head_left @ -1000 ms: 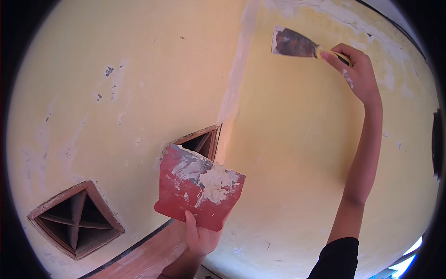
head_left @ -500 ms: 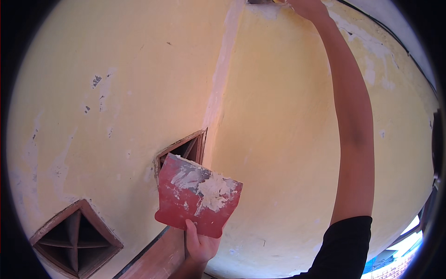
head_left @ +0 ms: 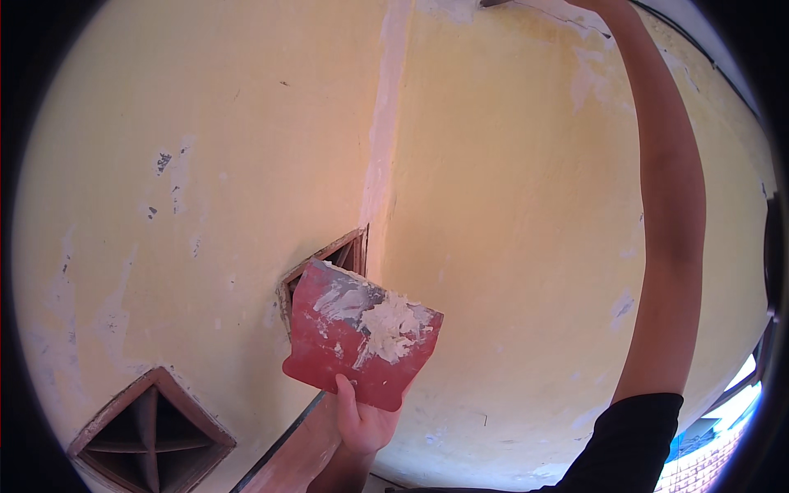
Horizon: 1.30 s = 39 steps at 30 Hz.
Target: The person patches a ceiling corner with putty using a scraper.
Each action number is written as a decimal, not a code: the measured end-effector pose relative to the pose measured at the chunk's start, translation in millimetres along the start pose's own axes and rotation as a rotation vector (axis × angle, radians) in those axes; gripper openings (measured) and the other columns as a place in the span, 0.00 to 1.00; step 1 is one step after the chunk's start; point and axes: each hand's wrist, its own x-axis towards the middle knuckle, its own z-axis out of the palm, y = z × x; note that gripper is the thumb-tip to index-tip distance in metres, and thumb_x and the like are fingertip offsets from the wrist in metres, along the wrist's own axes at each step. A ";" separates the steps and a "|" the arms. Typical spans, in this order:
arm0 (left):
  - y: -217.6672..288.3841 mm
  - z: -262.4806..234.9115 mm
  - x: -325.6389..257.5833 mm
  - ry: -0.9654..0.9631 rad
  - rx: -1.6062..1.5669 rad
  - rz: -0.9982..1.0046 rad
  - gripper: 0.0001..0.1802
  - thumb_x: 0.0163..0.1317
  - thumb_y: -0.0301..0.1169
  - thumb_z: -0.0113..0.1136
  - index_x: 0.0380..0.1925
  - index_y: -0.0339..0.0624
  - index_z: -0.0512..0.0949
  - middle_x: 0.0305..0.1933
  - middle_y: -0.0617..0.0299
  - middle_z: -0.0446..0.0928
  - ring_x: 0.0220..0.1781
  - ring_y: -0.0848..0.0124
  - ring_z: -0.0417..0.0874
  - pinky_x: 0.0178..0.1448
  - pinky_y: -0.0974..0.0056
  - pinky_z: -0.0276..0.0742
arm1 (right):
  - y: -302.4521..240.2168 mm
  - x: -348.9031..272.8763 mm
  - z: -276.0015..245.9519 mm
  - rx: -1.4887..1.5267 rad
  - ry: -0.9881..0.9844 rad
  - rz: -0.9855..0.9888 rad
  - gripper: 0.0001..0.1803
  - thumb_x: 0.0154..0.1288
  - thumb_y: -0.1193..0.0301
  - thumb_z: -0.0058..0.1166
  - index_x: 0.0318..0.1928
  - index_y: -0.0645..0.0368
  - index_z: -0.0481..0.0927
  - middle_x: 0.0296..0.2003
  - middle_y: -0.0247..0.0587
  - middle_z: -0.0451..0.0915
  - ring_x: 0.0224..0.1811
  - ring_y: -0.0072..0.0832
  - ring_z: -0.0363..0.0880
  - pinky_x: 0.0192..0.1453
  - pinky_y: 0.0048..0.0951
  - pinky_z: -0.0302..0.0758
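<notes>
My left hand [head_left: 366, 423] grips a wide red putty scraper [head_left: 325, 349] from below, its thumb lying across the near face. A lump of off-white putty [head_left: 392, 327] sits on the blade's right half, with thinner smears beside it. My right arm stretches up along the yellow wall [head_left: 509, 205]. At the top edge my right hand [head_left: 590, 4] is mostly cut off by the picture. Beside it, against the upper wall, shows the dark blade of a putty knife [head_left: 495, 2]; its handle is out of view.
A pale filled strip [head_left: 385, 123] runs down the wall corner to a brown-framed vent [head_left: 355, 246], partly behind the scraper. A diamond-shaped vent [head_left: 152, 444] is at lower left. Chipped patches [head_left: 164, 162] mark the left wall. A dark cable [head_left: 699, 57] follows the upper right edge.
My right hand and the putty knife have moved right along the top of the wall. The red scraper in my left hand has shifted slightly right in the picture, as the view also moved.
</notes>
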 end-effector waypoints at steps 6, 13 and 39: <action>8.8 15.6 -11.0 0.028 0.036 -0.010 0.38 0.82 0.55 0.27 0.82 0.47 0.42 0.87 0.59 0.45 0.87 0.57 0.47 0.86 0.40 0.43 | -58.9 1.9 22.7 0.210 0.078 -0.032 0.31 0.62 0.43 0.63 0.47 0.60 0.89 0.47 0.56 0.87 0.53 0.52 0.86 0.56 0.48 0.81; -18.6 8.4 -10.0 0.055 -0.028 -0.056 0.36 0.82 0.54 0.26 0.82 0.48 0.43 0.86 0.58 0.47 0.86 0.57 0.49 0.85 0.40 0.45 | -65.7 6.2 50.1 0.048 -0.018 0.026 0.29 0.62 0.46 0.64 0.51 0.57 0.89 0.53 0.49 0.87 0.56 0.44 0.87 0.57 0.47 0.82; 17.1 -12.2 -19.9 0.100 -0.164 -0.121 0.34 0.84 0.52 0.24 0.81 0.47 0.46 0.84 0.57 0.53 0.85 0.57 0.54 0.85 0.42 0.47 | -123.8 12.3 -51.0 -0.394 -0.071 -0.038 0.30 0.60 0.46 0.65 0.53 0.55 0.88 0.53 0.45 0.88 0.56 0.42 0.87 0.56 0.47 0.82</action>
